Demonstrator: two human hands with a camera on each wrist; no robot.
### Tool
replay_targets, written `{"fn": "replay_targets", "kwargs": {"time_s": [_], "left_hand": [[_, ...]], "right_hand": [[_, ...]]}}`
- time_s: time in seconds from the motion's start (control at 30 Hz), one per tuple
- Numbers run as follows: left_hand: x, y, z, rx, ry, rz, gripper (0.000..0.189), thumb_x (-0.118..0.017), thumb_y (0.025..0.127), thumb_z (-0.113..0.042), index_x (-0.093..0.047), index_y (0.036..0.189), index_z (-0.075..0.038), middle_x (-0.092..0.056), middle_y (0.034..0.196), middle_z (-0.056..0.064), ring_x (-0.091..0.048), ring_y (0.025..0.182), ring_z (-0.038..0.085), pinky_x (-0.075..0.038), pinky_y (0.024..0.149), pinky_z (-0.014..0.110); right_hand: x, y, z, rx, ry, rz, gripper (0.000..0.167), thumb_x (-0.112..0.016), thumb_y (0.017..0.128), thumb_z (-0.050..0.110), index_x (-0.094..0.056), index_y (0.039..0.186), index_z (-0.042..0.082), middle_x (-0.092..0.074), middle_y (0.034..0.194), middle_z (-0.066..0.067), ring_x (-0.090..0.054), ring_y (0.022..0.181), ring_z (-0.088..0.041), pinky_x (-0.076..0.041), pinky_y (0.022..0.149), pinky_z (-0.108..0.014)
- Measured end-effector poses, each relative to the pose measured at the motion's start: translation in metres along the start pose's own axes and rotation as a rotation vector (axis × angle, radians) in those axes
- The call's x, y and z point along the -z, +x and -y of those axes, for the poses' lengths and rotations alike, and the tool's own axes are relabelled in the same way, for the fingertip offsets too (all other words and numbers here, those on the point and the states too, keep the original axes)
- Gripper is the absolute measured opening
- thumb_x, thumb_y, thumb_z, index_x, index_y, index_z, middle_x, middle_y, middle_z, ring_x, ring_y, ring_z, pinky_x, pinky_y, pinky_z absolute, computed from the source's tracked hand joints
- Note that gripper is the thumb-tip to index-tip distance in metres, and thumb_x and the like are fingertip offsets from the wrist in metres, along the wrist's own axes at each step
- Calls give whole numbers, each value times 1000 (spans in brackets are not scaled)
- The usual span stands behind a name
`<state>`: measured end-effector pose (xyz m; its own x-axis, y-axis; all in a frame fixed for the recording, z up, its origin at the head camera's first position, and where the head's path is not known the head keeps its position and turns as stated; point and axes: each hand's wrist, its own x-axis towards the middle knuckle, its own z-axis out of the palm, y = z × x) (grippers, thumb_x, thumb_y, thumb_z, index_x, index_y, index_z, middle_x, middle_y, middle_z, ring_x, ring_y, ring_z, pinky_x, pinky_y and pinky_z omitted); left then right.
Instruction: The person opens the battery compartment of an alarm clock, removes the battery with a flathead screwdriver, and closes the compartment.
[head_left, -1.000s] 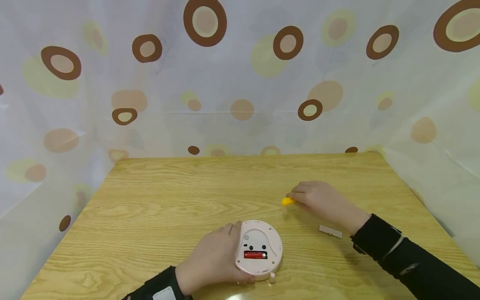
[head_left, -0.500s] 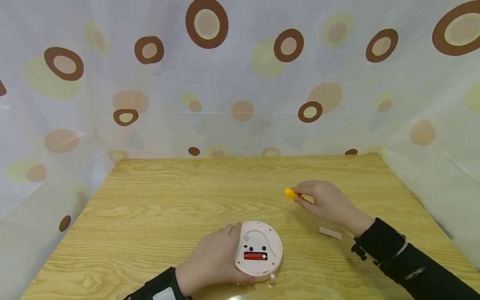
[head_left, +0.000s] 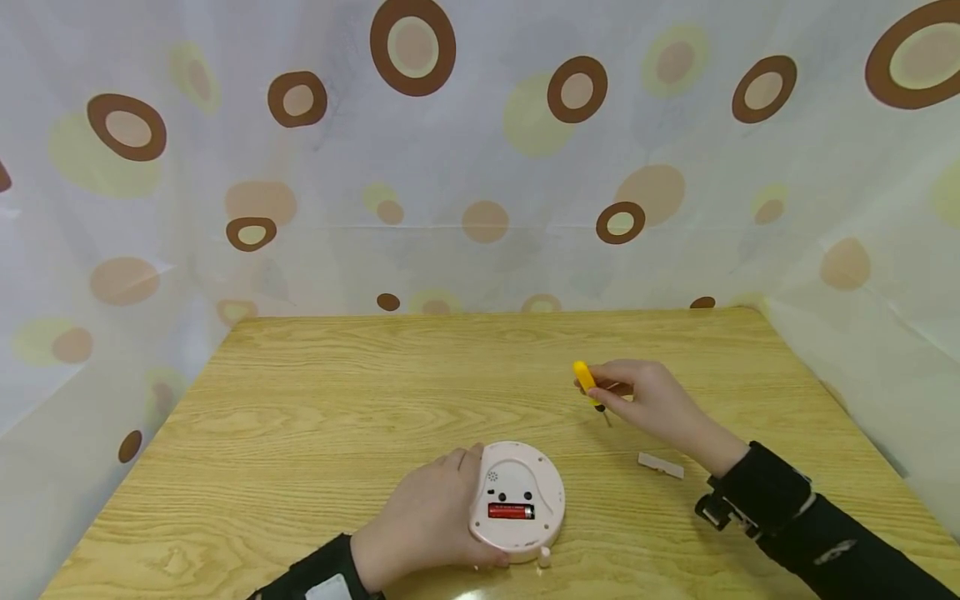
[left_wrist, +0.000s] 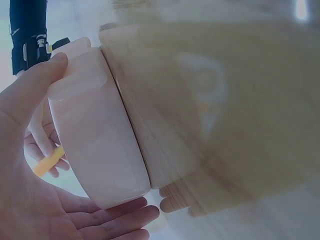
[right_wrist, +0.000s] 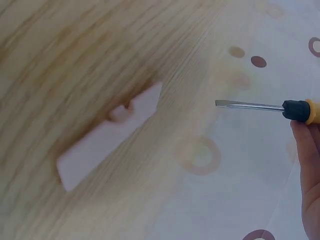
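My left hand [head_left: 435,512] grips a round pale pink device [head_left: 551,500] by its left side, thumb on the near edge and fingers at the far edge. The device's back faces up, and a red battery [head_left: 511,511] lies in its uncovered slot. In the left wrist view the device's smooth side wall [left_wrist: 100,135] shows between thumb and fingers. Beyond it, above the table, my right hand [head_left: 648,400] pinches a small screwdriver [head_left: 584,377] by its yellow handle. Its flat-tipped metal blade [right_wrist: 250,105] is plain in the right wrist view; from the head it slants downward.
A narrow pale pink battery cover [head_left: 661,465] with a small tab lies on the wooden table [head_left: 360,392], right of the device and below my right wrist. A white sheet [head_left: 450,167] with brown and beige circles hangs behind the table and along its sides.
The screwdriver has turned in my right hand from lying nearly flat to standing steeply, handle up and blade down. My left hand and the device have stayed put.
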<state>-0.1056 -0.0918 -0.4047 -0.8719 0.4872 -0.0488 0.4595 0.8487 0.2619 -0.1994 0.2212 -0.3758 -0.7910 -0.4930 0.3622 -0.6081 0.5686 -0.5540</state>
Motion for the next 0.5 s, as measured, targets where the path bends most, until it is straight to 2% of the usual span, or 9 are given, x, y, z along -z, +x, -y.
{"fn": "replay_targets", "kwargs": {"time_s": [0.13,0.27,0.37,0.5], "left_hand": [[0,0,0,1,-4,0,130,-88,63,-79,-46,154,3,-68,135,12,-68,114,21,-61,93,37],[-1,0,0,4,-4,2,130,-88,63,-79,-46,154,3,-68,134,12,-68,113,20,-60,93,37],[-1,0,1,6,-4,7,130,-88,63,-79,-46,154,2,-68,134,12,-68,113,20,-60,92,36],[-1,0,1,8,-5,11,130,-88,63,-79,-46,155,2,-68,134,11,-68,112,20,-60,92,36]], "right_hand": [[0,-1,3,-110,245,-17,32,-71,100,1,-71,130,-8,-80,116,-18,-77,96,-5,-62,80,-20],[0,0,7,-241,509,-70,36,-68,104,7,-67,134,-13,-83,114,2,-75,103,4,-60,88,-17],[0,2,9,-262,622,-104,32,-67,104,8,-69,130,-11,-81,110,16,-76,105,2,-59,92,-17],[0,3,13,-263,715,-135,27,-65,106,9,-73,128,-5,-81,111,14,-77,107,-2,-59,93,-18]]}}
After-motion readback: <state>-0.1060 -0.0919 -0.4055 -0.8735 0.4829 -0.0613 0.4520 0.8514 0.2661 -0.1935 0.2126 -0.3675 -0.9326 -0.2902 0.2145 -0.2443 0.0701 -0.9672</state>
